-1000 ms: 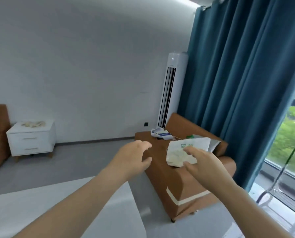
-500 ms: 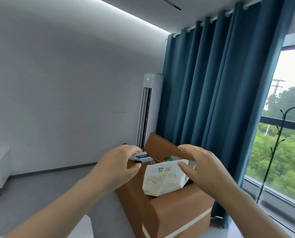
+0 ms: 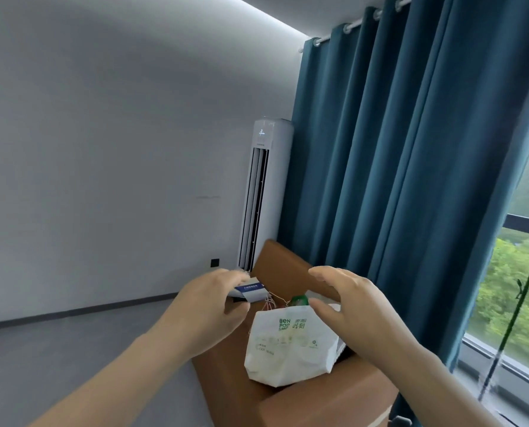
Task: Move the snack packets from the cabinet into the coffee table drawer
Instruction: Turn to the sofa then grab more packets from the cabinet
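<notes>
A white snack bag with green print stands on the seat of a brown armchair. My right hand hovers over the bag's right top corner, fingers spread, thumb at the bag's upper edge, holding nothing. Behind the bag a green-capped item peeks out. A small blue-and-white packet lies at the chair's far end. My left hand is curved in front of that packet, with fingers above and thumb below it; no grip shows. The cabinet and coffee table are out of view.
A tall white air conditioner stands against the grey wall behind the armchair. Teal curtains hang to the right, with a window beyond them. Grey floor lies to the left.
The view has swung up and closer to the armchair; the white drawer unit has dropped out of sight. Both hands have closed in on the bag and the blue-and-white packet.
</notes>
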The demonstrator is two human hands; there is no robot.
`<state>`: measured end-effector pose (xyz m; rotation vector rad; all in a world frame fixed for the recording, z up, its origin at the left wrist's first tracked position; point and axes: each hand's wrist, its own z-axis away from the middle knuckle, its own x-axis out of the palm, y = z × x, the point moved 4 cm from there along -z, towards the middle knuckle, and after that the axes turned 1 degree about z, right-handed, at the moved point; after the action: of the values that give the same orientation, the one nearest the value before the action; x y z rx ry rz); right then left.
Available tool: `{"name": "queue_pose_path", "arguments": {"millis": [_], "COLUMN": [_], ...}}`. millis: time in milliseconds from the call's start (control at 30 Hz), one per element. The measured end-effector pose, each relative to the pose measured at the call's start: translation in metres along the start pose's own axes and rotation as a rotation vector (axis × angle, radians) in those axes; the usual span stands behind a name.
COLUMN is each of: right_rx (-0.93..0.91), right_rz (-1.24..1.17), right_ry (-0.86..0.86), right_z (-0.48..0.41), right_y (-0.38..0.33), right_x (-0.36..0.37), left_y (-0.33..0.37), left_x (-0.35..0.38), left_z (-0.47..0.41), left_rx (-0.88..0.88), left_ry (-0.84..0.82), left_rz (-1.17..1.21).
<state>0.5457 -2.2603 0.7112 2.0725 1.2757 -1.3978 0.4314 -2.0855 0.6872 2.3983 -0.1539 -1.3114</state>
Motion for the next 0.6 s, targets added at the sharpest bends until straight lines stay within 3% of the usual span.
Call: {"name": "queue_pose_path", "arguments": {"millis": [333,600], "right_rx": [-0.193,-0.448], "right_rz": [-0.096,-0.212], "right_ry": [-0.071,-0.167], "right_z": [-0.186,-0.308], "right_y": [0.062,0.027], "right_x": [0.101,0.186], "left_y": [-0.093,-0.187], "left_x": [0.054,0.043], "left_z": [-0.127,-0.162], "left_rx": [-0.216,-0.408], "left_ry": [0.065,0.16], "left_rz": [-0.162,-0.285]}}
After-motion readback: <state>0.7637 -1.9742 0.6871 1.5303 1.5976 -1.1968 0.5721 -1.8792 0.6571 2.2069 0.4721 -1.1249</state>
